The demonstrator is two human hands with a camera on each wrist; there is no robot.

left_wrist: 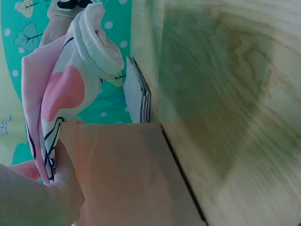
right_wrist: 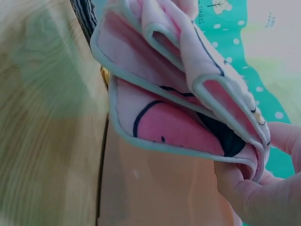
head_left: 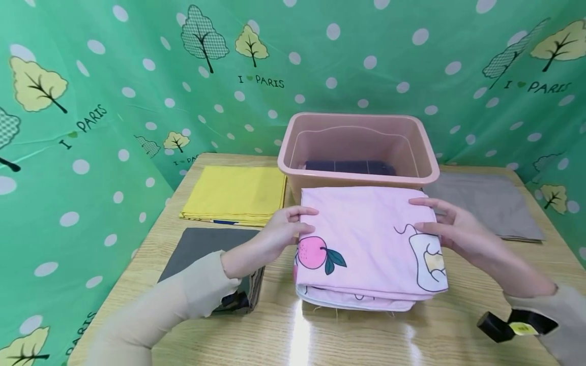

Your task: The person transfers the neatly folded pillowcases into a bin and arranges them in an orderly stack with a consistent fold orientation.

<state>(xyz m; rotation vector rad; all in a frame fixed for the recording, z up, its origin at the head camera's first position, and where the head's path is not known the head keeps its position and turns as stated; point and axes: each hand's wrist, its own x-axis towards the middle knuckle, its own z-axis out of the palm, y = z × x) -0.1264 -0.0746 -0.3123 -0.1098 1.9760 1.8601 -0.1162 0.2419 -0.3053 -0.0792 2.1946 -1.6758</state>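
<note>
Bin partly hidden behind pink cloth, right sleeve cropped

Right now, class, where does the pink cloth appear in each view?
Head: the pink cloth is right of centre.
Left wrist: upper left, held by the left hand.
Right wrist: upper middle, held by the right hand.
Shared landmark: the bin, above the cloth in head, at the bottom in both wrist views.
</note>
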